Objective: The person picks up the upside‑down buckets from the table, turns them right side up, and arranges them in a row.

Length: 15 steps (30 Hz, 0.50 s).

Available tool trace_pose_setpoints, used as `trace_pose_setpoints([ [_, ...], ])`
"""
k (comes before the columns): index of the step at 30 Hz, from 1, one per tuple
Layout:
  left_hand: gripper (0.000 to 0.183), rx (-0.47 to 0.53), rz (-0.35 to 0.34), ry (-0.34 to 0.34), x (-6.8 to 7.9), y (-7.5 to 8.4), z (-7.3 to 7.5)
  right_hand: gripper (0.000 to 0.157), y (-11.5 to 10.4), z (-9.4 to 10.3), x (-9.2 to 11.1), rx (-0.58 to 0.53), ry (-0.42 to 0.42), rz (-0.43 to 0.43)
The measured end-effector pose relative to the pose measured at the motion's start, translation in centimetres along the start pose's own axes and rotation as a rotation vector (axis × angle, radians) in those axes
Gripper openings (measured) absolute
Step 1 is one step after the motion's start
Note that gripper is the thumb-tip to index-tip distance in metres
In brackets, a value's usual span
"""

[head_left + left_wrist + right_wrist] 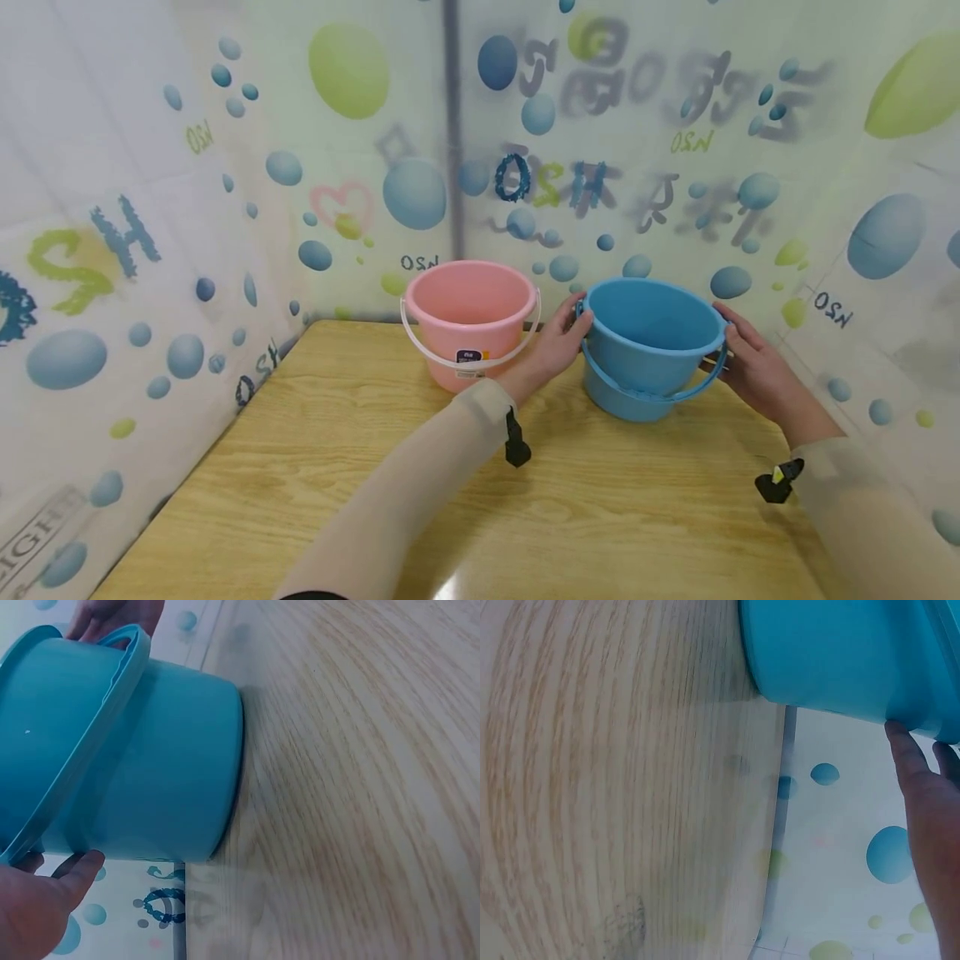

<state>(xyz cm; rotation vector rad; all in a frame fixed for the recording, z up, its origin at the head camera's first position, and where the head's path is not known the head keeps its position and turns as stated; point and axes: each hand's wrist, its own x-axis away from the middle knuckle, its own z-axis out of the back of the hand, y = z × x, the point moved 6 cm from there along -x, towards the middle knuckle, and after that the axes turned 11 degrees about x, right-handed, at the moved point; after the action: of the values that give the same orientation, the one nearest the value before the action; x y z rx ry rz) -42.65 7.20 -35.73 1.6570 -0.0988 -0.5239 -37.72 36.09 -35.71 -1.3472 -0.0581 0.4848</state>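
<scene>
A blue bucket [630, 400] stands upright toward the back right of the wooden table, its base right at the tabletop. Its blue handle [637, 393] hangs down across the front. My left hand [555, 337] holds the bucket's left side, thumb at the rim and fingers under it. On the opposite side, my right hand [761, 367] holds it just below the rim by the handle's end. In the right wrist view, a fingertip [897, 729] touches the bucket wall. A pink bucket [468, 329] with a white handle stands left of the blue one, behind my left forearm.
The wooden table [315, 467] reaches back to a curtain [645, 150] printed with blue and green ovals. More of this printed fabric [120, 433] hangs along the left and right sides. A black wrist camera [516, 440] is strapped at my left cuff.
</scene>
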Motion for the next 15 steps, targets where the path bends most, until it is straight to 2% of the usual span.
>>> trace_pose_setpoints([
  [6, 0.053, -0.013, 0.014, 0.046, -0.4, 0.0, 0.1, 0.06, 0.0, 0.1, -0.5, 0.017, 0.039, -0.018],
  [15, 0.05, 0.021, 0.035, 0.094, -0.9, -0.4, 0.4, 0.065, 0.1, 0.4, -1.1, 0.044, 0.112, -0.061],
])
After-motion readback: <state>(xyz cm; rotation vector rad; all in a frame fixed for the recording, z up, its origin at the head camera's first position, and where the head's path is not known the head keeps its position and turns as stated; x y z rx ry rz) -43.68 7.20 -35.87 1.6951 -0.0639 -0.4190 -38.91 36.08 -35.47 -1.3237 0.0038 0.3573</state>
